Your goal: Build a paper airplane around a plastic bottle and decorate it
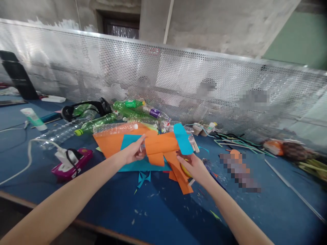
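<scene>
Orange paper is wrapped around what looks like a clear plastic bottle (162, 143), held level above the table. A rounded blue paper strip (183, 139) lies across its right end. My left hand (136, 150) is closed on the left end, where a bit of clear plastic shows. My right hand (194, 166) grips the right end from below, just under the blue strip; some fingertips are hidden. Beneath lie a blue paper sheet (127, 144), a larger orange sheet (109, 141) and orange strips (182, 182). A yellow ring (185, 168) shows partly behind my right hand.
Several green and clear bottles (102, 123) and black headphones (87, 107) lie behind. A pink power strip (73, 163) with a white plug stands left. Blue paper scraps (143, 178) lie in front. A perforated metal screen (122, 64) bounds the blue table's back.
</scene>
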`<state>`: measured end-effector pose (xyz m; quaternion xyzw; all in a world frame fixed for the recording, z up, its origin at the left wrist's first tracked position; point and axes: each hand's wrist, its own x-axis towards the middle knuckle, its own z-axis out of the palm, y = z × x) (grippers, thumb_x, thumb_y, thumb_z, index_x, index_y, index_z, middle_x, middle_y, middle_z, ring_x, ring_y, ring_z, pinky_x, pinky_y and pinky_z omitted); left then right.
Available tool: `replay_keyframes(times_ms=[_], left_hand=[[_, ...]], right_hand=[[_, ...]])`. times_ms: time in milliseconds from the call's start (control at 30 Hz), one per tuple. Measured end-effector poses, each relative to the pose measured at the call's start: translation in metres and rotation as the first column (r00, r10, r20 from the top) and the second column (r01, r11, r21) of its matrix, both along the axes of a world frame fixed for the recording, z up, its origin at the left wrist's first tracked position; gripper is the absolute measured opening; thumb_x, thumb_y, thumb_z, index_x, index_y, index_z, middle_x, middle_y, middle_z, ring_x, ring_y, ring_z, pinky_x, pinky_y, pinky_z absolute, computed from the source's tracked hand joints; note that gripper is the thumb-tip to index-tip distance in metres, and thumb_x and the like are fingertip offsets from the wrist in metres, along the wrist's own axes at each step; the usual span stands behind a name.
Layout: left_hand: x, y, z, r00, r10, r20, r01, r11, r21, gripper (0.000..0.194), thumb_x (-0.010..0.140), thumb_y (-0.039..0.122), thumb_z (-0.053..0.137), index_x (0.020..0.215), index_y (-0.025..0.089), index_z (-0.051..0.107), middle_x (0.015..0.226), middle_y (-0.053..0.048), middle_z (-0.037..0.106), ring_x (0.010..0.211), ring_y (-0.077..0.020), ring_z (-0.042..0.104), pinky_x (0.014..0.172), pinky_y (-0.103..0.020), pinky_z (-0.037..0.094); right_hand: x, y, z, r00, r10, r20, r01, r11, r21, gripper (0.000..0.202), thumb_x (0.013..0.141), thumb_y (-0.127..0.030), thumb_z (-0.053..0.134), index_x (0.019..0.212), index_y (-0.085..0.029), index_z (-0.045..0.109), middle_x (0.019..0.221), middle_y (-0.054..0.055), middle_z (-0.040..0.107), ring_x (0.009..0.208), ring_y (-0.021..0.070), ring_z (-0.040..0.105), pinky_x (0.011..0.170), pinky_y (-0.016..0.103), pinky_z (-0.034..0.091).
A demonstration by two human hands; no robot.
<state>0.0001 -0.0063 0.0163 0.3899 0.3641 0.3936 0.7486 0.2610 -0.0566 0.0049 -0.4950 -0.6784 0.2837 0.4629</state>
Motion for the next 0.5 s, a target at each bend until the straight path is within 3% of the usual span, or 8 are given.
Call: replay_keyframes(times_ms=[300, 500], left_hand=[[-0.008, 0.008, -0.001, 0.997, -0.030, -0.073, 0.034, 0.998, 0.056, 0.046, 0.071, 0.062, 0.064, 0.074, 0.018, 0.055, 0.045, 0.006, 0.041, 0.035, -0.0043, 0.023, 0.040, -0.022, 0.007], [-0.013, 0.006, 0.006, 0.993, -0.053, -0.109, 0.061, 0.996, 0.072, 0.045, 0.074, 0.062, 0.061, 0.066, 0.018, 0.054, 0.043, 0.004, 0.041, 0.031, -0.0056, 0.027, 0.040, -0.027, 0.006]], right_hand=[[0.020, 0.011, -0.002, 0.975, 0.061, -0.215, -0.065, 0.998, -0.014, 0.066, 0.077, -0.048, 0.065, 0.134, -0.031, 0.035, 0.117, 0.008, 0.063, 0.099, 0.0230, 0.065, 0.079, 0.039, 0.055], [0.019, 0.010, 0.001, 0.972, 0.147, -0.184, -0.154, 0.988, -0.023, 0.070, 0.081, -0.040, 0.062, 0.140, -0.029, 0.028, 0.111, 0.008, 0.064, 0.101, 0.0212, 0.063, 0.084, 0.040, 0.053]])
